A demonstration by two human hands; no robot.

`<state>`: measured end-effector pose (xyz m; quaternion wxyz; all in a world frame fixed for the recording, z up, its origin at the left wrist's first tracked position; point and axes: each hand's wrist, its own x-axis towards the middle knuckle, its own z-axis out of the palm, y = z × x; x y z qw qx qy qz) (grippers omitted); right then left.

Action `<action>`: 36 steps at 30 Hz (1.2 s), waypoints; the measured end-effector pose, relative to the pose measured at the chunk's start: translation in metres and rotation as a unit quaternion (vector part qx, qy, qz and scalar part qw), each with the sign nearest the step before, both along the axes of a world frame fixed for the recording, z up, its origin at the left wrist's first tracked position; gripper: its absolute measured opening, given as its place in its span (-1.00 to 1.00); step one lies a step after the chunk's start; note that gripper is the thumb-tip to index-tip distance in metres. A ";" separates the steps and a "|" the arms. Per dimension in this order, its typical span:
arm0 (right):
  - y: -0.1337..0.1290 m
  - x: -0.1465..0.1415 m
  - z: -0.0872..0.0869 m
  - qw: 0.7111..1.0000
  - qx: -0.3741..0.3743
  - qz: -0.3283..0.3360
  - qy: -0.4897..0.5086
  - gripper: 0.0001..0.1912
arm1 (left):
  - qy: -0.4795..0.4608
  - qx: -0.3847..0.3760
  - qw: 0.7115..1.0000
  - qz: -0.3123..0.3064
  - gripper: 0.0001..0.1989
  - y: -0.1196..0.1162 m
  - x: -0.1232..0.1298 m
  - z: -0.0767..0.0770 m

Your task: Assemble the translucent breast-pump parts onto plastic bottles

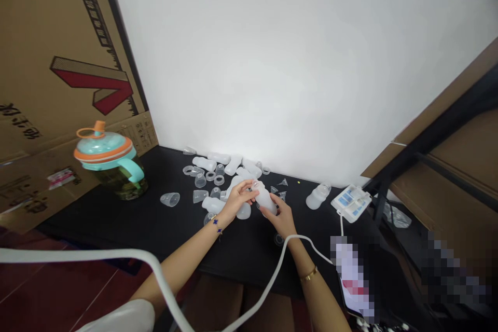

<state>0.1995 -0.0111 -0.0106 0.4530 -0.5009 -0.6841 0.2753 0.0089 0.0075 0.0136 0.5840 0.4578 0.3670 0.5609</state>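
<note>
Both hands meet at a frosted white bottle [265, 199] held tilted above the black table [167, 238]. My left hand [238, 199] has its fingers closed at the bottle's upper end, where a clear part shows. Around the lower body of the bottle, my right hand [280, 216] is wrapped. Behind and left of the hands lie several more white bottles [204, 164], with clear rings [219, 180] and clear caps [200, 196] among them. Small clear funnel-like pieces [282, 182] are just beyond my right hand. Another capped bottle [318, 196] lies apart at the right.
A large turquoise and orange lidded jug [112, 161] stands at the left by a cardboard box [62, 88]. At the right are a white power strip [351, 202] and a phone [352, 282]. A white cable [155, 264] loops across the front, over the right forearm.
</note>
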 end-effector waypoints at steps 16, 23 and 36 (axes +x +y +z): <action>-0.001 0.000 0.000 0.999 0.030 -0.001 -0.031 -0.50 | 0.026 0.024 0.999 0.019 -0.48 0.004 0.001 -0.006; 0.001 -0.001 -0.004 0.998 0.033 -0.015 -0.055 -0.49 | 0.040 0.025 0.998 0.030 -0.48 0.004 0.001 -0.007; 0.001 -0.001 -0.005 0.997 0.045 -0.017 -0.065 -0.50 | 0.051 0.030 0.998 0.037 -0.49 0.005 0.001 -0.007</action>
